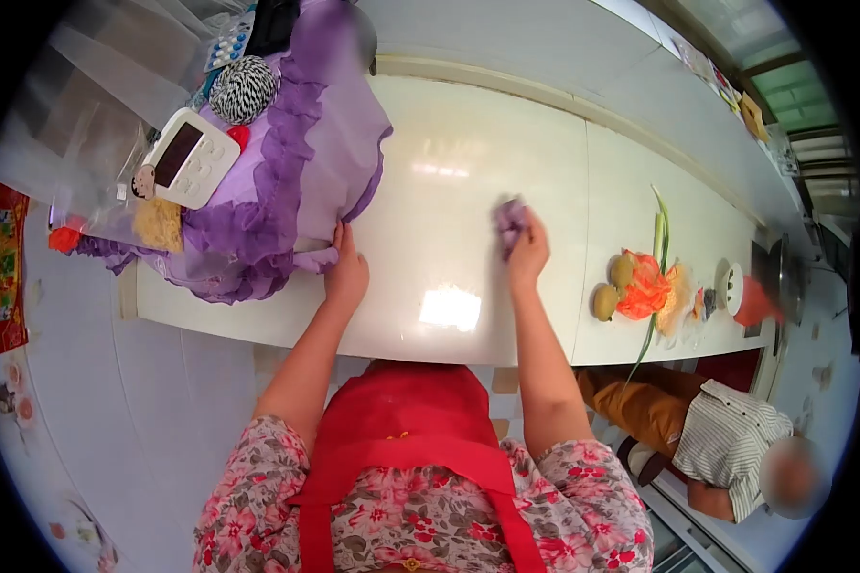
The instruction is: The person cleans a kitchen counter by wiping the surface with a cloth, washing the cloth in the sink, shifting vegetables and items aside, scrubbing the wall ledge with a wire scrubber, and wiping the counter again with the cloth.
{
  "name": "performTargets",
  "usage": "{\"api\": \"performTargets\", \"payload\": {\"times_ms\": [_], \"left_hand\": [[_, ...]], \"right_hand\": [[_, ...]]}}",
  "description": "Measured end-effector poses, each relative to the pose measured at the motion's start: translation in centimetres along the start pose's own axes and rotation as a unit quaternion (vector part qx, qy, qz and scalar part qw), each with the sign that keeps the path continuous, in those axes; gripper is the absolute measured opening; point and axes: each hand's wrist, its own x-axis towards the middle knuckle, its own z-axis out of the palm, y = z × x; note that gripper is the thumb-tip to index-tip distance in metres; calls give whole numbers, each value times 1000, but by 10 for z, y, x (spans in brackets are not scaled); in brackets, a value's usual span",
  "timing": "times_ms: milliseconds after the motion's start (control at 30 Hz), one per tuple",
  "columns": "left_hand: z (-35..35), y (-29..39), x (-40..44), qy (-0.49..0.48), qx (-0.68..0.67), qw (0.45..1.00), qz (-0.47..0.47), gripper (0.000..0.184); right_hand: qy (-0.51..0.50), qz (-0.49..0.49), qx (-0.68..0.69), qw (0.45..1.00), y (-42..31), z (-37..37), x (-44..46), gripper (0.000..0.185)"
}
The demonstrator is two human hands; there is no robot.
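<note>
Near the centre, the small cloth (509,218) is greyish purple. At upper left, the cover (342,143) is pale purple with deeper purple ruffles; the yarn (244,91) is black and white. At the bottom, the apron (406,411) is red, the shirt (248,492) flowered in pink.

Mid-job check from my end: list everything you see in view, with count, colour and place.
Counter: one, white, centre
Ruffled cover: one, purple, counter's left end
Device with dark screen: one, white, on the cover
Ball of cord: one, black and white, behind the device
Roundish fruits: two, yellowish green, right side
Crumpled item: one, orange, beside the fruits
Stalks: count unclear, green, near the fruits
Striped shirt: one, pale, on another person, lower right
Small clutter: uncountable, mixed colours, both ends
Cloth: one, purple, in right hand
Apron: one, red, on the wearer
Left hand: one, bare, at the cover's edge
Right hand: one, bare, over the counter
</note>
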Motion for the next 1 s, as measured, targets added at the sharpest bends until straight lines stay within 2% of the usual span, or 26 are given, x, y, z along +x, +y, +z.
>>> {"api": "performTargets", "payload": {"times_ms": [33,67,100,133,200,267,333,400,467,600,667,700,767,800,867,1000], "left_hand": [[-2,4,-3,1,-2,1000,-1,60],[-5,10,-7,-2,24,1000,-7,60],[-5,14,-7,-4,49,999,-13,60],[-3,13,-6,-1,48,999,-16,60],[0,10,-5,-18,58,998,-31,63],[2,8,-8,-10,48,998,-27,62],[4,10,-12,0,37,999,-22,61],[3,12,-17,10,19,1000,-11,59],[3,14,-21,13,21,1000,-9,58],[0,13,-34,1,20,1000,-2,56],[0,11,-39,0,18,1000,7,56],[-1,10,-41,2,17,1000,20,55],[-1,11,-43,5,25,999,36,54],[-1,11,-46,8,34,998,50,54],[0,11,-48,11,30,997,71,53],[-8,14,-60,7,23,995,101,51]], "right_hand": [[-1,-1,-1,1000,13,6,26,31],[40,-180,-210,960,42,14,57,31],[79,-346,-401,844,59,20,77,32],[35,-422,-436,794,52,34,75,32],[-57,-419,-380,823,41,79,83,33],[-137,-496,-284,809,36,125,80,31],[-181,-508,-280,794,33,152,67,33],[-205,-510,-290,783,28,147,47,34],[-325,-506,-300,741,37,129,29,35],[-381,-477,-280,741,55,72,-13,35],[-414,-410,-290,759,59,48,-29,33],[-412,-409,-291,760,56,40,-30,33],[-372,-210,-253,868,47,24,-23,30],[-317,-347,-295,832,35,22,-14,32],[-250,-439,-433,746,10,26,-14,39],[-228,-447,-442,743,39,26,-3,38]]}}
